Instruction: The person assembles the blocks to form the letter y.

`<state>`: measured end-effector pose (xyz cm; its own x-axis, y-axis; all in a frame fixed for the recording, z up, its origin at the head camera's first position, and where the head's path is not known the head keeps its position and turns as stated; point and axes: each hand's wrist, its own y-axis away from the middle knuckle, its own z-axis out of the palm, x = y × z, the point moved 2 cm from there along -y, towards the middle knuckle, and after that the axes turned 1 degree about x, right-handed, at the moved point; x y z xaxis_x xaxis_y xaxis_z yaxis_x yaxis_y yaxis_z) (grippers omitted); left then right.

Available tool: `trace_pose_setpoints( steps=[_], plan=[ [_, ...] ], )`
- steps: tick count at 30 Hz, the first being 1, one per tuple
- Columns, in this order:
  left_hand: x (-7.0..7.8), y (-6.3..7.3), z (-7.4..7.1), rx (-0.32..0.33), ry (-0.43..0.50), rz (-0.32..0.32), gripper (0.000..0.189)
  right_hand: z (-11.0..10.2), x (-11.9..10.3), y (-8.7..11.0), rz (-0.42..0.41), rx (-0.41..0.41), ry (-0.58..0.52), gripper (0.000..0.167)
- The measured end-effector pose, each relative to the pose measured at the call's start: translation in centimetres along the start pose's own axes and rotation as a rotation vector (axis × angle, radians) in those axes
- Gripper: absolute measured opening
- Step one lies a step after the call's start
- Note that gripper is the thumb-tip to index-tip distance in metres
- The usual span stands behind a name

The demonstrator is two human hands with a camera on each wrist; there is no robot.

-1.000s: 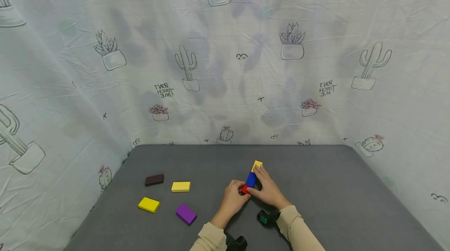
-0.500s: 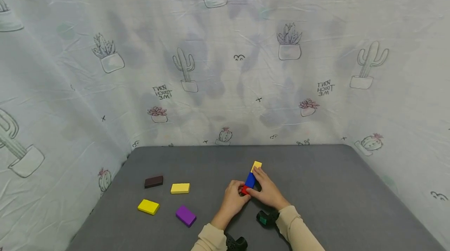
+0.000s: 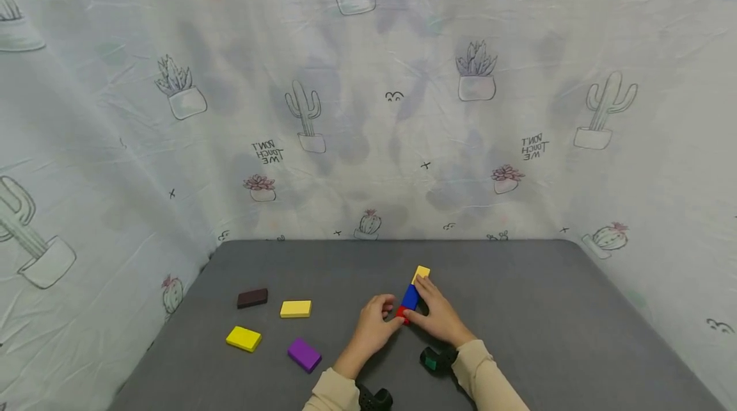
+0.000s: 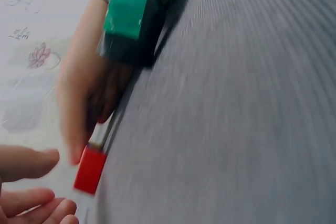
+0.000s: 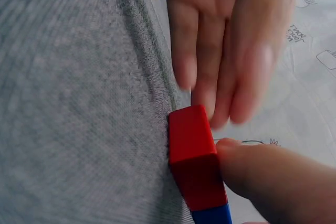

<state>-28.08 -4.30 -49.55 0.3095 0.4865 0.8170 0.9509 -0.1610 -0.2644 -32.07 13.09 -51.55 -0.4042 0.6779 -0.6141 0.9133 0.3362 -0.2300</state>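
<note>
A red block [image 3: 402, 315], a blue block [image 3: 411, 297] and a yellow block [image 3: 421, 273] lie end to end in a slanting row on the grey table. My right hand [image 3: 440, 316] rests along the row's right side. Its thumb touches the red block [image 5: 194, 135] in the right wrist view, and its forefinger reaches the yellow one. My left hand [image 3: 371, 329] is just left of the red block, fingers loosely bent and holding nothing. A small gap shows between its fingertips and the red block [image 4: 90, 170] in the left wrist view.
On the table's left side lie a dark brown block [image 3: 252, 298], a pale yellow block [image 3: 296, 309], a bright yellow block [image 3: 244, 338] and a purple block [image 3: 304, 355]. A cactus-print cloth [image 3: 368, 110] hangs behind the table.
My left hand has let go of the red block and drawn back a little to the left. My right hand and the row have stayed in place.
</note>
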Motion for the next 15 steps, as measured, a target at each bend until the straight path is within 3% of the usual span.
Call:
trace_pose_setpoints(
  steps=[15],
  plan=[
    [-0.6,3.3,-7.3,0.008,-0.067,-0.029,0.046,-0.1,0.1,0.2,0.002,-0.029,0.001,0.079]
  ],
)
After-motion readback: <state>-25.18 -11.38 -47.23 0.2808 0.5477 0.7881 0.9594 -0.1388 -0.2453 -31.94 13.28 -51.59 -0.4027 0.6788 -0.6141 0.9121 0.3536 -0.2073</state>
